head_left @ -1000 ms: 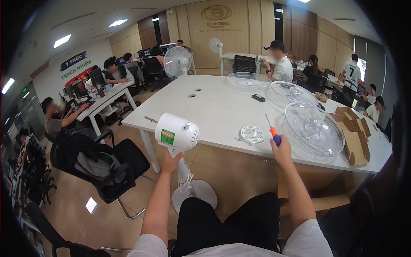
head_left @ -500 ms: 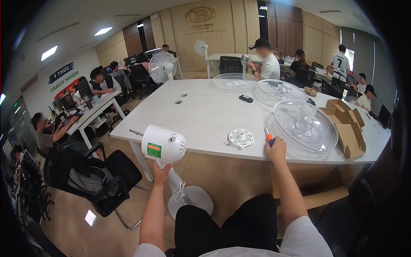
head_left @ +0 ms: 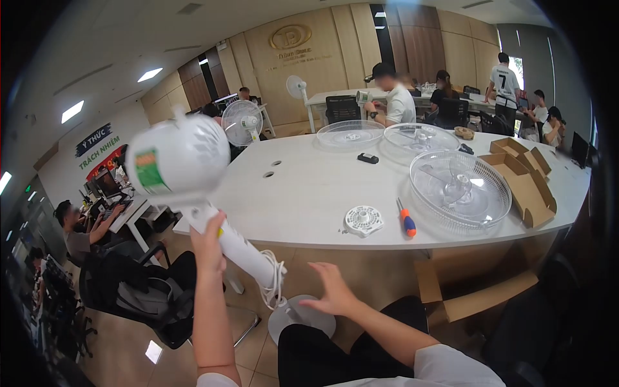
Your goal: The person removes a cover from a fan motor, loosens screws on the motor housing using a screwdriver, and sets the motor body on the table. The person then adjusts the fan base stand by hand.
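My left hand [head_left: 209, 248] grips the neck of a white standing fan [head_left: 248, 251], just under its motor head [head_left: 177, 158], which is blurred and carries a green label. The fan leans toward the left, its round base [head_left: 290, 329] low between my legs and a white cord [head_left: 276, 278] bundled on the pole. My right hand [head_left: 332, 290] is empty with fingers spread, held in the air to the right of the cord. On the table lie an orange and blue screwdriver [head_left: 407, 222] and a round white slotted plastic part [head_left: 364, 220].
Clear fan grilles [head_left: 459, 190] lie on the white table [head_left: 309, 187], along with a small black object [head_left: 368, 158]. Open cardboard boxes [head_left: 529, 193] are at right, another box [head_left: 483, 297] below the edge. A chair with a backpack [head_left: 155, 293] stands left. Several people work beyond.
My right hand has let go of the screwdriver, now lying on the table, and moved left toward the pole. My left hand has raised and tilted the fan.
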`<state>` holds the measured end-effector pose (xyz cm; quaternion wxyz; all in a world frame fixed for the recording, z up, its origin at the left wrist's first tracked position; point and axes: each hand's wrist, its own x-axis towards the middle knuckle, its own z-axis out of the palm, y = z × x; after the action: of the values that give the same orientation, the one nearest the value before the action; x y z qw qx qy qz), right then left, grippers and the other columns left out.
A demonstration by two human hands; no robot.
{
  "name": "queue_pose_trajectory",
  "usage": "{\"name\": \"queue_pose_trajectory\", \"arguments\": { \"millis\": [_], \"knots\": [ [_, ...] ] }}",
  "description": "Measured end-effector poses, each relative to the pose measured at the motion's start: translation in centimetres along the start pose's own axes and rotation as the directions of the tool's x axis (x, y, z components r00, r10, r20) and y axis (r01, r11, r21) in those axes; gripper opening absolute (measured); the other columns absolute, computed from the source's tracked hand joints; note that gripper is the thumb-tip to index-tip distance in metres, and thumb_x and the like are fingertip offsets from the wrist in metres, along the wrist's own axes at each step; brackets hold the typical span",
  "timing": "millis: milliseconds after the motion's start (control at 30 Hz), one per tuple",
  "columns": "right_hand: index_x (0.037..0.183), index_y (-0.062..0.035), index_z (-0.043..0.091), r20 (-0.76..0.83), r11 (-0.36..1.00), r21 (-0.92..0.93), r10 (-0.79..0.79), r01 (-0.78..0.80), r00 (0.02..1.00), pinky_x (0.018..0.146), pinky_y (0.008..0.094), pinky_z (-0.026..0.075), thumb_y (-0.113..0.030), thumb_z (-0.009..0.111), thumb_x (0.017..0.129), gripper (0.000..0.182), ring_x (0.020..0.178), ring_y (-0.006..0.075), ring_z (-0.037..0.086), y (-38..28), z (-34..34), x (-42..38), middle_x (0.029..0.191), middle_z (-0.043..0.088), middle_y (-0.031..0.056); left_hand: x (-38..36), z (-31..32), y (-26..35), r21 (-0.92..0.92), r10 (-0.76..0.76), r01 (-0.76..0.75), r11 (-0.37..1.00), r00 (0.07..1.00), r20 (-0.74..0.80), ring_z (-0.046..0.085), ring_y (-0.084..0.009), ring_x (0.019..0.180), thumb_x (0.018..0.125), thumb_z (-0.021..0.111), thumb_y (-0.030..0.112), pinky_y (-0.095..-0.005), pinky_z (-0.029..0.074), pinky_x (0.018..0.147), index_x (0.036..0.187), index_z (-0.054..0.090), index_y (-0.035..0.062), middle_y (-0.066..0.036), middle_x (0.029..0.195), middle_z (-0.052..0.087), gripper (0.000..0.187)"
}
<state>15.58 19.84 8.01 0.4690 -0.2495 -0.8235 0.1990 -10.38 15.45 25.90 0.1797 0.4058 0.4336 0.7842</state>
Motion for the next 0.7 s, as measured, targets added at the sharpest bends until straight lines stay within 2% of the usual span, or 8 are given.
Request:
{"name": "queue_pose_trajectory", "arguments": {
  "millis": [100, 167, 300, 400, 467, 500, 567, 700],
  "knots": [
    [0.142, -0.0005, 0.045, 0.031, 0.970, 0.222, -0.111, 0.102, 0.993, 0.107, 0.0460, 0.043, -0.042, 0.092, 0.070, 0.096, 0.123, 0.0399, 0.051, -3.8, 2.4, 1.1, 0.131, 0.052, 0.0231, -1.3, 2.5, 5.5, -0.048, -0.035, 0.037, 0.998, 0.998, 0.042, 0.066, -0.0189, 0.088, 0.090, 0.070, 0.023, -0.0345, 0.053, 0.076, 0.112, 0.061, 0.0004, -0.009, 0.097, 0.068, 0.032],
    [0.140, 0.0006, 0.045, -0.035, 0.774, 0.630, 0.115, -0.068, 0.993, 0.106, 0.0429, 0.044, -0.039, 0.094, 0.067, 0.096, 0.127, 0.0382, 0.051, -5.0, 3.8, 0.5, 0.136, 0.051, 0.0247, -2.5, 2.9, 6.9, -0.084, -0.044, 0.046, 0.995, 0.999, 0.029, 0.066, -0.0190, 0.086, 0.091, 0.069, 0.026, -0.0350, 0.053, 0.075, 0.109, 0.061, 0.0008, -0.010, 0.094, 0.068, 0.032],
    [0.135, 0.0013, 0.046, 0.141, 0.916, 0.373, 0.104, -0.150, 0.984, 0.103, 0.0400, 0.048, -0.037, 0.096, 0.065, 0.095, 0.126, 0.0368, 0.055, -6.8, -0.7, 0.6, 0.133, 0.055, 0.0255, -4.0, 3.9, 7.8, -0.167, -0.119, 0.130, 0.977, 0.990, 0.077, 0.066, -0.0192, 0.085, 0.091, 0.072, 0.026, -0.0349, 0.054, 0.073, 0.108, 0.061, 0.0016, -0.010, 0.092, 0.068, 0.032],
    [0.129, 0.0014, 0.045, 0.166, 0.873, 0.402, 0.227, -0.276, 0.960, 0.097, 0.0398, 0.052, -0.034, 0.099, 0.062, 0.093, 0.113, 0.0284, 0.066, -8.0, -2.3, 0.3, 0.124, 0.062, 0.0211, -4.4, 4.5, 6.9, -0.176, -0.173, 0.189, 0.966, 0.979, 0.106, 0.068, -0.0202, 0.084, 0.092, 0.071, 0.031, -0.0355, 0.056, 0.072, 0.109, 0.062, 0.0024, -0.010, 0.093, 0.069, 0.034],
    [0.128, 0.0020, 0.044, 0.196, 0.901, 0.172, 0.364, -0.398, 0.910, 0.093, 0.0387, 0.054, -0.035, 0.099, 0.062, 0.094, 0.105, 0.0283, 0.069, -9.1, -4.2, 1.0, 0.112, 0.067, 0.0189, -4.1, 5.2, 6.2, -0.169, -0.209, 0.234, 0.957, 0.966, 0.149, 0.068, -0.0187, 0.078, 0.092, 0.071, 0.031, -0.0341, 0.056, 0.066, 0.107, 0.062, 0.0031, -0.009, 0.089, 0.069, 0.033],
    [0.128, 0.0020, 0.044, 0.201, 0.903, 0.162, 0.365, -0.399, 0.909, 0.093, 0.0387, 0.054, -0.035, 0.099, 0.062, 0.094, 0.105, 0.0283, 0.069, -8.5, -3.8, 1.0, 0.112, 0.067, 0.0189, -3.8, 5.5, 5.7, -0.178, -0.213, 0.237, 0.955, 0.966, 0.145, 0.068, -0.0187, 0.078, 0.092, 0.071, 0.031, -0.0341, 0.056, 0.066, 0.107, 0.062, 0.0031, -0.009, 0.089, 0.069, 0.033],
    [0.137, 0.0037, 0.040, -0.065, 0.938, 0.289, 0.217, -0.190, 0.974, 0.092, 0.0372, 0.055, -0.037, 0.098, 0.062, 0.102, 0.104, 0.0278, 0.070, -6.9, -2.1, 0.8, 0.111, 0.069, 0.0203, -3.0, 6.2, 4.9, -0.156, -0.274, 0.309, 0.938, 0.938, 0.213, 0.067, -0.0181, 0.075, 0.092, 0.072, 0.032, -0.0344, 0.056, 0.066, 0.105, 0.062, 0.0032, -0.009, 0.086, 0.068, 0.033],
    [0.144, 0.0046, 0.040, 0.060, 0.881, 0.404, 0.242, -0.246, 0.968, 0.093, 0.0363, 0.054, -0.036, 0.097, 0.065, 0.106, 0.108, 0.0264, 0.070, -8.0, -3.6, 3.0, 0.115, 0.069, 0.0216, -0.5, 7.6, 3.4, -0.084, -0.326, 0.360, 0.929, 0.906, 0.270, 0.066, -0.0178, 0.072, 0.092, 0.072, 0.035, -0.0340, 0.055, 0.064, 0.100, 0.062, 0.0034, -0.008, 0.081, 0.066, 0.035]
  ]
}}
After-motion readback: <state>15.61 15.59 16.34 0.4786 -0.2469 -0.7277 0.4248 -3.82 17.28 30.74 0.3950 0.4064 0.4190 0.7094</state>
